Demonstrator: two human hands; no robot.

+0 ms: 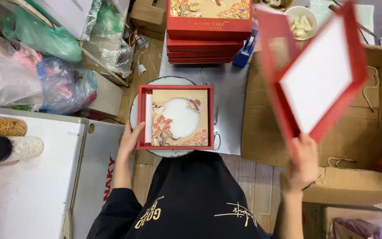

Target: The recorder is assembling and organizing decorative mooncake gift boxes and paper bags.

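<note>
At centre frame, the open red box base (175, 117) is steadied by the left hand (130, 140), fingers laid flat against its left edge, not clamped. The red lid (317, 75) is held tilted at upper right, white inside showing, the right hand (305, 164) closed on its lower corner, so the patterned insert (180, 117) stays uncovered.

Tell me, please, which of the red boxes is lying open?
The red square box base by the left hand, showing a floral insert with a round cutout. The stacked red boxes behind it are closed.
</note>
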